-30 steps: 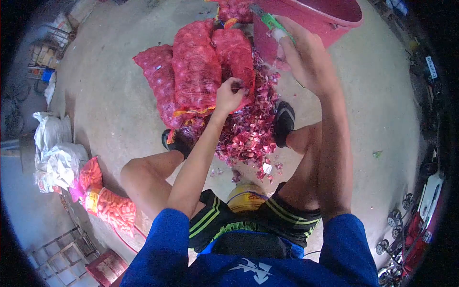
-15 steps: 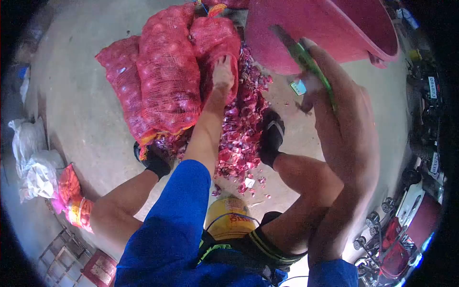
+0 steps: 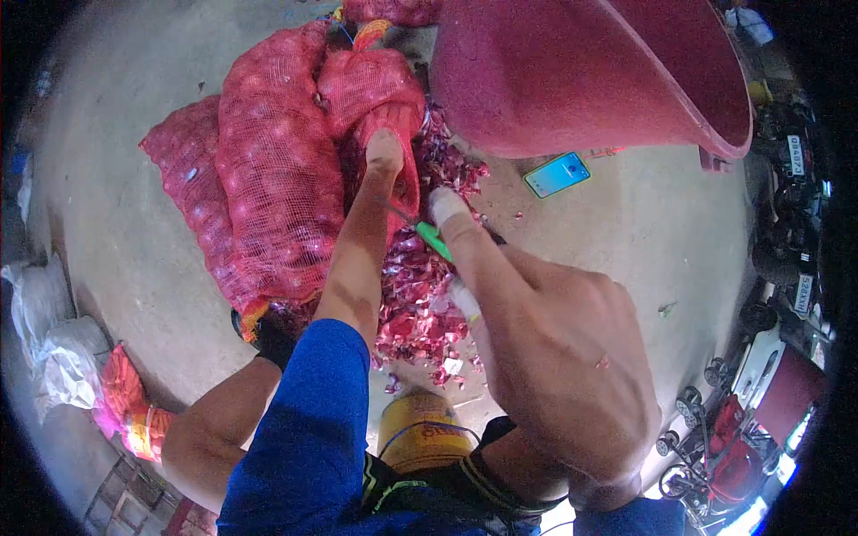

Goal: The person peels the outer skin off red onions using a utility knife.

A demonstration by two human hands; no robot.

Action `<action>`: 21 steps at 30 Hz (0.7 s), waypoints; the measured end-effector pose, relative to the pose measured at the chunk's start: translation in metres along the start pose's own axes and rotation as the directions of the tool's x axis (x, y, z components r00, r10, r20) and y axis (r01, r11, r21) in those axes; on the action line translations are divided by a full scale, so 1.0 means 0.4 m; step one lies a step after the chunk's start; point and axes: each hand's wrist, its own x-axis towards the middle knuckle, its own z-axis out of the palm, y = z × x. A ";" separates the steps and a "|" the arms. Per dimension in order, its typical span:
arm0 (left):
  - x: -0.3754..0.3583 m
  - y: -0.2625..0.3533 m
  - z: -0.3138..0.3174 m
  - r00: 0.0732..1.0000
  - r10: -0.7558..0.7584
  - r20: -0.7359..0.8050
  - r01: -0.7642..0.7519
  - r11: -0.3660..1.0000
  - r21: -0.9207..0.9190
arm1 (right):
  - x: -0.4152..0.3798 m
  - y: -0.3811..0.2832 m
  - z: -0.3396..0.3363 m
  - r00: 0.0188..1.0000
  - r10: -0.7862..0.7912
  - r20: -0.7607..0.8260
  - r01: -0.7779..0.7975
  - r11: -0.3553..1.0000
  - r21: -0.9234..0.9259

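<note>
My left hand (image 3: 386, 147) reaches into the mouth of a red mesh bag (image 3: 371, 85); its fingers are under the mesh, so their grip is hidden. Close to the camera, my right hand (image 3: 563, 348) is closed around a green-handled knife (image 3: 433, 239), its thin blade pointing left near my left forearm. White wrapping covers some right fingertips. Between the bag and a yellow bucket (image 3: 420, 433) spreads a pile of purple-red onion skins (image 3: 416, 313). Two fuller mesh bags of red onions (image 3: 281, 170) lie to the left.
A large red plastic tub (image 3: 572, 80) stands at the upper right. On the floor below it lies a phone (image 3: 559, 174) with its screen lit. White plastic sacks (image 3: 67, 357) and an orange mesh bag (image 3: 130, 393) are at the left. Parked motorcycles (image 3: 795, 241) line the right edge.
My right hand has swung left and down with the knife, nearer the mesh bag, uncovering the phone. My left hand has gone deeper under the mesh. The view has shifted slightly.
</note>
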 end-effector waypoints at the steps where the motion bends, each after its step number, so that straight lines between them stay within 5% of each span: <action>1: -0.009 -0.005 0.002 0.999 -0.025 -0.030 0.025 1.000 -0.015 | -0.008 -0.001 0.000 1.000 -0.003 -0.010 0.003 1.000 0.002; 5: -0.072 -0.008 -0.038 0.991 -0.076 -0.113 0.065 0.993 -0.100 | -0.050 -0.007 0.011 0.997 -0.061 0.044 0.062 0.998 -0.019; 8: -0.164 0.006 -0.147 0.986 -0.018 0.164 0.063 0.961 -0.269 | -0.089 -0.006 0.042 0.994 -0.105 0.003 0.105 0.994 -0.024; 10: -0.296 0.025 -0.194 0.992 0.095 -0.088 -0.106 0.986 -0.129 | -0.116 -0.003 0.048 0.987 -0.151 -0.054 0.151 0.989 -0.004; 11: -0.359 0.013 -0.232 0.992 0.090 -0.089 -0.100 0.989 -0.106 | -0.125 0.000 0.046 0.983 -0.175 -0.061 0.177 0.984 0.022; 12: -0.423 0.000 -0.270 0.965 0.173 -0.198 -0.215 0.953 -0.214 | -0.131 0.010 0.054 0.959 -0.223 -0.174 0.234 0.971 0.044; 16: -0.731 -0.051 -0.601 0.872 0.203 -0.444 -0.458 0.657 -0.599 | -0.153 0.008 0.047 0.855 -0.216 -0.472 0.318 0.936 0.148; 17: -0.801 -0.059 -0.687 0.912 0.118 -0.393 -0.408 0.364 -0.837 | -0.155 0.009 0.045 0.794 -0.209 -0.571 0.377 0.906 0.192; 18: -0.854 -0.075 -0.744 0.907 0.109 -0.406 -0.415 0.383 -0.825 | -0.157 0.005 0.044 0.726 -0.196 -0.659 0.440 0.869 0.226; 20: -0.959 -0.114 -0.856 0.984 0.034 -0.175 -0.167 -0.160 -0.973 | -0.158 -0.014 0.048 0.708 -0.203 -0.677 0.524 0.793 0.311; 21: -1.028 -0.121 -0.912 0.990 -0.039 -0.138 -0.143 -0.221 -0.965 | -0.157 -0.029 0.053 0.711 -0.196 -0.675 0.576 0.713 0.400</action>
